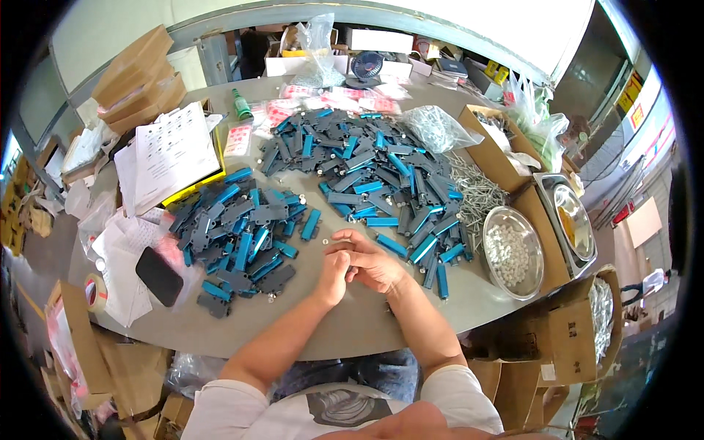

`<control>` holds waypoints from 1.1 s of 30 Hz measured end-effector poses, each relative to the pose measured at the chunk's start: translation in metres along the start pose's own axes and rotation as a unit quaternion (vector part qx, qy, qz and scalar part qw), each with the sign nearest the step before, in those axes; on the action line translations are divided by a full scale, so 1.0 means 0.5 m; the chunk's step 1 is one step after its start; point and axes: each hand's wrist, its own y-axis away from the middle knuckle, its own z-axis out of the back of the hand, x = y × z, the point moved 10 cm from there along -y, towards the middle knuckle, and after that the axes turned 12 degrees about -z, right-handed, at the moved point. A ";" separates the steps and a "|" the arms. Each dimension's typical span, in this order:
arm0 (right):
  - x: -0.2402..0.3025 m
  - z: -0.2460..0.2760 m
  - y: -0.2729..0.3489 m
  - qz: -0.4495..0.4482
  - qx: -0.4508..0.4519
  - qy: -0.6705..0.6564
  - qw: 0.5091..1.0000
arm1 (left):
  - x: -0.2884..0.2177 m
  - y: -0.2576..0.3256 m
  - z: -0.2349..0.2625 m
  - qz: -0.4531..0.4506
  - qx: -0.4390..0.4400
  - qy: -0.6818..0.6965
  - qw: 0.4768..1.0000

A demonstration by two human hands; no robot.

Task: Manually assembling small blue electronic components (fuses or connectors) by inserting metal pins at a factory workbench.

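My left hand (334, 275) and my right hand (368, 260) rest together on the grey table (352, 323), fingers touching each other. Whether a small part sits between the fingers is hidden. A pile of blue and dark grey flat parts (242, 238) lies just left of my hands. A bigger heap of the same parts (374, 169) spreads behind and to the right. A few tiny round pieces (323, 238) lie on the table near my fingers.
A round metal bowl of small white pieces (511, 251) stands at right, with loose metal screws (473, 191) behind it. A black phone (158, 276), papers (165, 154), a tape roll (95, 292) and cardboard boxes (139, 77) sit at left. A small fan (365, 67) stands at the back.
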 end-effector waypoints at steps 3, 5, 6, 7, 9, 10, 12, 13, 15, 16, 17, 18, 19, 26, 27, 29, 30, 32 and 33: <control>-0.001 0.008 -0.001 0.014 -0.025 0.024 0.999 | -0.010 0.000 -0.003 0.009 0.011 -0.018 1.000; -0.005 0.022 -0.003 0.016 -0.045 0.003 0.999 | -0.006 -0.003 -0.008 0.028 0.026 -0.025 0.999; -0.008 0.033 -0.006 0.016 -0.061 -0.015 0.998 | -0.004 -0.009 -0.010 0.039 0.037 -0.044 0.998; -0.010 0.039 -0.009 0.019 -0.062 -0.018 0.998 | -0.003 -0.013 -0.013 0.049 0.048 -0.063 0.996; -0.011 0.058 -0.012 0.027 -0.093 0.023 0.995 | -0.002 -0.014 -0.012 0.059 0.035 -0.069 0.995; -0.009 0.056 -0.009 0.021 -0.091 0.042 0.995 | 0.004 -0.012 -0.011 0.065 0.034 -0.057 0.996; -0.009 0.063 -0.006 0.001 -0.074 -0.001 0.997 | 0.012 -0.011 -0.011 0.077 0.054 -0.020 0.995; -0.011 0.061 -0.004 -0.019 -0.057 -0.043 0.997 | 0.015 -0.011 -0.012 0.078 0.054 -0.019 0.995; 0.006 0.091 0.015 -0.013 -0.131 0.028 0.991 | 0.018 -0.017 -0.009 0.083 0.019 0.025 0.996; 0.070 0.118 0.048 0.096 -0.262 0.257 0.925 | 0.022 -0.016 -0.001 0.108 -0.004 0.054 0.993; 0.130 0.108 0.093 0.196 -0.371 0.464 0.780 | 0.020 -0.021 0.006 0.107 -0.004 0.055 0.993; 0.152 0.140 0.124 0.178 -0.452 0.466 0.739 | 0.029 -0.021 0.012 0.131 -0.021 0.121 0.984; 0.174 0.168 0.162 0.158 -0.529 0.464 0.692 | 0.030 -0.022 0.011 0.156 -0.039 0.187 0.969; 0.225 0.315 0.356 0.186 -0.717 0.397 0.542 | 0.028 -0.017 0.013 0.182 -0.004 0.246 0.952; 0.226 0.321 0.363 0.177 -0.730 0.397 0.527 | 0.022 -0.019 0.009 0.165 0.020 0.256 0.952; 0.224 0.332 0.370 0.193 -0.736 0.380 0.526 | 0.035 -0.019 0.013 0.175 0.005 0.258 0.950; 0.222 0.338 0.369 0.193 -0.735 0.381 0.527 | 0.038 -0.017 0.012 0.187 -0.010 0.260 0.947; 0.220 0.346 0.365 0.203 -0.728 0.381 0.532 | 0.036 -0.020 0.007 0.193 -0.026 0.259 0.946; 0.221 0.349 0.363 0.204 -0.727 0.382 0.533 | 0.034 -0.021 0.010 0.200 -0.041 0.258 0.944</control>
